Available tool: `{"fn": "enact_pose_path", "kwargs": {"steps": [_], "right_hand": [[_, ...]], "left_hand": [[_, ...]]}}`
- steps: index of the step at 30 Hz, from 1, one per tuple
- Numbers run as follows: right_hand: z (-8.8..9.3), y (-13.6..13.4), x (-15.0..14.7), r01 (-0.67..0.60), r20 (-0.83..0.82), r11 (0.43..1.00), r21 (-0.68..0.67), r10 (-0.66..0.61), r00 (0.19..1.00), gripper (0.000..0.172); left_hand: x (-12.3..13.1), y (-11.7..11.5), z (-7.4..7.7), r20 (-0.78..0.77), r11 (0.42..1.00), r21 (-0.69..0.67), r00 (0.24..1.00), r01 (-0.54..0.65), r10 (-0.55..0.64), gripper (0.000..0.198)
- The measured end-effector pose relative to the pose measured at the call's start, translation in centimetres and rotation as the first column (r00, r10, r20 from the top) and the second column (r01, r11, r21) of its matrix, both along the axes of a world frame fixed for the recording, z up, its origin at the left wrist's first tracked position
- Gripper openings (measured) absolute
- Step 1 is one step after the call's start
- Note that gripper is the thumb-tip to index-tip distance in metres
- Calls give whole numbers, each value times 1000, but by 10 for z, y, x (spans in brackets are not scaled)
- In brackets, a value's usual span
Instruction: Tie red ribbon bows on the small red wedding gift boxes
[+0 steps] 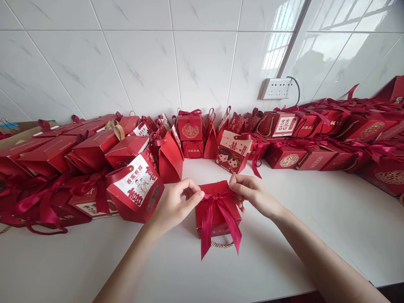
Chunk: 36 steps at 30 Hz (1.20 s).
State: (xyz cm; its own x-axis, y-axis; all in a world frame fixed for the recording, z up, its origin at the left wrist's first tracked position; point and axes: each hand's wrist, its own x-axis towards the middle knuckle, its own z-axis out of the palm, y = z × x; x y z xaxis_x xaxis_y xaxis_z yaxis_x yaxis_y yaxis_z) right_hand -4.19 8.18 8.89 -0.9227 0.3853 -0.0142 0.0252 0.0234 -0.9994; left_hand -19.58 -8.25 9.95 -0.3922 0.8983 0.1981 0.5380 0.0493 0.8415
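Note:
A red gift box [212, 224] stands on the white table in front of me, with a gold cord handle [222, 245] at its near side. A dark red satin ribbon [206, 227] is tied in a bow across its top, and both tails hang down the front. My left hand [178, 202] pinches the bow's left loop between thumb and finger. At the other side my right hand [252, 193] pinches the right loop near the box's back corner. The fingers partly cover both loops.
Several red boxes [50, 151] are stacked on the left, more [328, 155] on the right. A printed box [139, 189] stands close to my left hand; a cartoon-couple box [232, 152] stands behind. A power strip [277, 89] hangs on the tiled wall [205, 63].

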Motion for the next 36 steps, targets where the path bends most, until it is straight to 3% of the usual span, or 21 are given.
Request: {"fn": "enact_pose_path", "kwargs": {"steps": [8,16,19,23,36], "right_hand": [[-1,0,0,0,21,1000,17,0,1000,40],[-8,2,-2,-59,11,996,74,59,998,42],[-8,2,-2,-61,16,996,66,60,998,42],[-5,1,0,-51,25,997,51,50,998,45],[-5,-1,-1,-124,55,989,78,120,991,43]], "left_hand": [[-3,-1,-1,66,999,-54,998,0,4,30],[-3,0,0,-3,996,-75,999,-51,51,38],[-4,0,0,-5,999,-49,1000,-4,3,40],[-5,0,0,-8,996,-34,997,78,-78,26],[-1,2,-5,15,997,-75,999,-32,33,39]]}}
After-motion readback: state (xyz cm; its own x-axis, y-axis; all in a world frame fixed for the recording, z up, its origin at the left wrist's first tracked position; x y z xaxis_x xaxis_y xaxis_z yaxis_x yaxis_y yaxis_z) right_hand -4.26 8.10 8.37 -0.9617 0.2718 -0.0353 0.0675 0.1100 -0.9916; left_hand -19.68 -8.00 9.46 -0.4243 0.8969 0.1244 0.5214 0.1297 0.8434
